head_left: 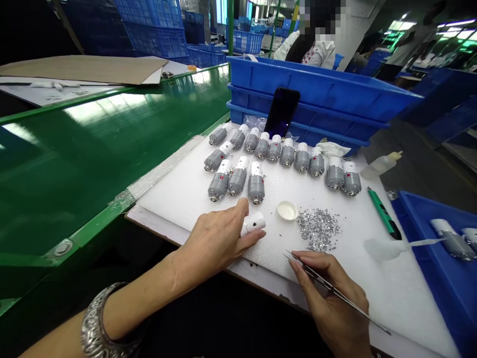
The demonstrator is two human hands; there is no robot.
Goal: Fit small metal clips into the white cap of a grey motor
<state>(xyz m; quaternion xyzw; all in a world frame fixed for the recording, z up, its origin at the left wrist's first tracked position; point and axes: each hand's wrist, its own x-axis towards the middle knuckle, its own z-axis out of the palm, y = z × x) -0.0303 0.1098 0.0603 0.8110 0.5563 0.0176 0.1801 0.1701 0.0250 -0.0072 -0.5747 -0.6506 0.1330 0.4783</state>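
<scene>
My left hand (219, 231) is closed around a white and grey cylindrical model part (254, 223); only its white end shows past my fingers. In my right hand (331, 298) I pinch a pair of metal tweezers (335, 291), their thin tips pointing left over the white foam sheet (179, 199). Beyond the tweezers lies a pile of tiny silvery pieces (319, 228). A small white dish (287, 210) with pale contents sits left of that pile. Several matching grey and white cylinders (256, 184) stand in rows farther back.
Blue crates (316, 94) stand behind the sheet, with a dark phone (282, 112) leaning on them. At right are a green tool (383, 214), squeeze bottles (380, 165) and a blue tray (439, 258) holding more cylinders. A green conveyor (112, 139) runs along the left. A person (311, 49) is beyond.
</scene>
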